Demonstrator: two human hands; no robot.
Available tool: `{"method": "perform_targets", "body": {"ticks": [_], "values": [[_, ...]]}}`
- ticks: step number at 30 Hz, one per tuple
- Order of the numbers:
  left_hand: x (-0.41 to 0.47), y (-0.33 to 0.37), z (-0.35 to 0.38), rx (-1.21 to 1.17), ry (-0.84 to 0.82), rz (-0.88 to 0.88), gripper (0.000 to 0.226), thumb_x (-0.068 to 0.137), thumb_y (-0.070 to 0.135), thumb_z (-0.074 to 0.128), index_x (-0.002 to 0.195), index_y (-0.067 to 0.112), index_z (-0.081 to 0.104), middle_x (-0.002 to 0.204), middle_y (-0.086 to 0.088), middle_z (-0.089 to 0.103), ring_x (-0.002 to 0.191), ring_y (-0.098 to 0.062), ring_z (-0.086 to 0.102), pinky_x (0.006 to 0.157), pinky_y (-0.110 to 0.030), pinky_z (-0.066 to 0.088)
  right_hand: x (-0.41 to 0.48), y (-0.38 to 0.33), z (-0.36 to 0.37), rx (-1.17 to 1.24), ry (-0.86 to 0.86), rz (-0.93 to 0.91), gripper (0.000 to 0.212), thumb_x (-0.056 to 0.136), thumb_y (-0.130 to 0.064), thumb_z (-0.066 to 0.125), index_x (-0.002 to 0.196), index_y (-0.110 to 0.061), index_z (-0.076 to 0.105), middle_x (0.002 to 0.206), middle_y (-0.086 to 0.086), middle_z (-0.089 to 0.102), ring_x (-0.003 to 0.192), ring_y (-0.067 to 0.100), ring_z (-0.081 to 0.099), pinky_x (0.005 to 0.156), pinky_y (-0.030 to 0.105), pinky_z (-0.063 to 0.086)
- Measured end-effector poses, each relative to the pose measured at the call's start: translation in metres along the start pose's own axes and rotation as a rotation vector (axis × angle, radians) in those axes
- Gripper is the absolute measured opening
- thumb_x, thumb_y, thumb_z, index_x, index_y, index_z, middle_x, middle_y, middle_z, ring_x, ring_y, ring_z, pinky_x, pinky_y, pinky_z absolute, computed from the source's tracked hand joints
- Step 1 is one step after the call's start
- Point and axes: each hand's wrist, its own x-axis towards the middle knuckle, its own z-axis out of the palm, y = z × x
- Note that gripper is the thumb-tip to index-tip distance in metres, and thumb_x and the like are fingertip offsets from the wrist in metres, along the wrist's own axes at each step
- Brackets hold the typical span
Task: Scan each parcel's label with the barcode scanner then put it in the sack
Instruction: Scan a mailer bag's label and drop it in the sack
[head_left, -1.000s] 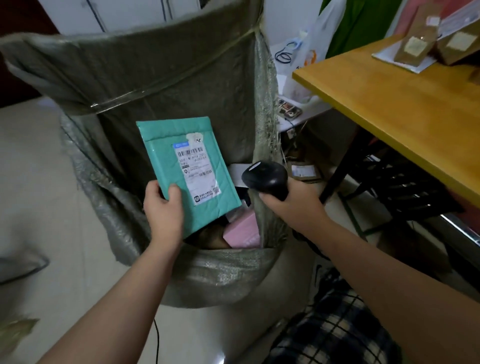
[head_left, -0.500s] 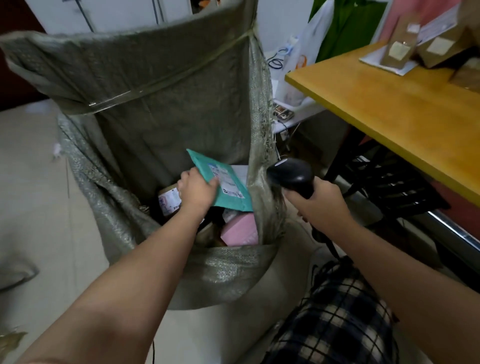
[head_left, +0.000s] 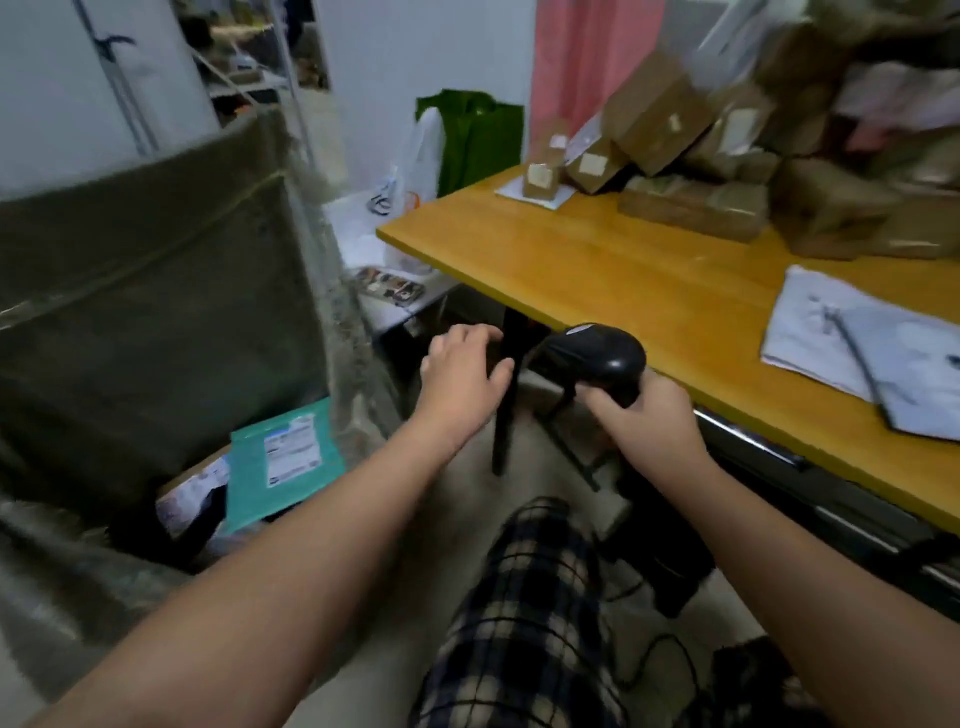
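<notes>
The teal padded parcel (head_left: 283, 462) with its white label lies inside the grey woven sack (head_left: 145, 312) at the left, on top of other parcels. My left hand (head_left: 462, 379) is out of the sack, empty, fingers loosely spread, in the air near the table's front edge. My right hand (head_left: 639, 421) grips the black barcode scanner (head_left: 597, 358) just below the table edge. A heap of brown parcels (head_left: 727, 156) with white labels sits on the far right of the yellow wooden table (head_left: 649, 291).
White papers with a pen (head_left: 857, 353) lie on the table at right. A black table leg (head_left: 506, 395) stands between my hands. A white plastic bag (head_left: 415, 166) and green bag (head_left: 478, 140) sit behind the table. My checked trouser leg (head_left: 524, 613) and a cable are below.
My left hand dropped the teal parcel in the sack and pulled out to the right. My view swung right toward the table. The scanner stays in my right hand.
</notes>
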Motion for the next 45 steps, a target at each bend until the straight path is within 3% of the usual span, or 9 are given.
{"method": "perform_targets", "body": {"ticks": [12,20,25,30,33,36,38,41,45], "values": [[0.027,0.216,0.122,-0.057,-0.294,0.464,0.039,0.095,0.035,0.053,0.131,0.019,0.051,0.135,-0.004,0.047,0.125,-0.026,0.038,0.103,-0.035,0.031,-0.018,0.087,-0.191,0.156,0.478,0.250,0.019,0.085,-0.028,0.067,0.075,-0.012,0.063,0.060,0.011,0.066,0.051,0.019,0.064,0.060,0.036,0.051],[0.055,0.305,0.161,0.190,-0.476,0.332,0.103,0.076,0.075,0.055,0.151,0.016,0.016,0.149,-0.014,0.032,0.136,-0.035,0.031,0.106,-0.048,0.031,-0.033,0.110,-0.257,0.302,0.625,0.325,0.027,0.088,-0.022,0.065,0.068,-0.004,0.061,0.055,0.012,0.061,0.049,0.026,0.060,0.057,0.034,0.050],[0.059,0.306,0.165,0.372,-0.672,0.542,0.092,0.080,0.065,0.061,0.152,0.034,0.012,0.156,-0.012,0.020,0.141,-0.036,0.018,0.110,-0.051,0.020,-0.029,0.118,-0.271,0.344,0.657,0.353,0.020,0.088,-0.021,0.066,0.078,-0.004,0.061,0.058,0.010,0.059,0.045,0.023,0.058,0.051,0.032,0.048],[0.059,0.286,0.157,0.465,-0.503,0.486,0.078,0.081,0.061,0.061,0.140,0.016,0.036,0.141,-0.013,0.040,0.129,-0.034,0.036,0.102,-0.046,0.034,-0.024,0.115,-0.266,0.375,0.579,0.370,0.016,0.089,-0.019,0.065,0.083,-0.005,0.061,0.064,0.011,0.060,0.049,0.020,0.058,0.044,0.027,0.047],[0.050,0.283,0.157,0.429,-0.541,0.391,0.061,0.083,0.060,0.060,0.122,0.015,0.052,0.130,-0.011,0.046,0.123,-0.031,0.040,0.100,-0.043,0.036,-0.022,0.112,-0.262,0.357,0.562,0.366,0.014,0.089,-0.019,0.065,0.079,-0.010,0.061,0.063,0.007,0.061,0.051,0.021,0.059,0.048,0.028,0.048],[0.041,0.284,0.158,0.314,-0.531,0.434,0.018,0.090,0.038,0.059,0.088,0.020,0.060,0.116,-0.010,0.057,0.113,-0.031,0.049,0.093,-0.037,0.040,-0.020,0.109,-0.256,0.371,0.534,0.357,0.018,0.088,-0.022,0.067,0.074,-0.011,0.061,0.061,0.008,0.062,0.051,0.023,0.060,0.053,0.033,0.052],[0.046,0.284,0.150,0.189,-0.507,0.439,0.021,0.092,0.022,0.056,0.071,0.019,0.052,0.100,-0.013,0.064,0.099,-0.033,0.057,0.076,-0.033,0.043,-0.021,0.105,-0.253,0.341,0.496,0.346,0.019,0.088,-0.023,0.067,0.076,-0.009,0.062,0.062,0.010,0.062,0.050,0.021,0.061,0.052,0.032,0.052],[0.077,0.272,0.133,0.072,-0.335,0.385,0.014,0.091,0.018,0.057,0.080,0.015,0.050,0.091,-0.013,0.065,0.087,-0.033,0.059,0.066,-0.034,0.044,-0.019,0.101,-0.249,0.288,0.472,0.320,0.019,0.088,-0.024,0.067,0.080,-0.007,0.063,0.061,0.008,0.062,0.049,0.020,0.062,0.053,0.035,0.052],[0.103,0.250,0.117,0.085,-0.223,0.309,0.034,0.087,0.034,0.067,0.110,0.013,0.053,0.114,-0.012,0.060,0.104,-0.032,0.055,0.085,-0.041,0.047,-0.012,0.096,-0.241,0.256,0.428,0.320,0.027,0.086,-0.027,0.067,0.084,0.000,0.063,0.062,0.010,0.062,0.051,0.024,0.062,0.062,0.043,0.055]]}}
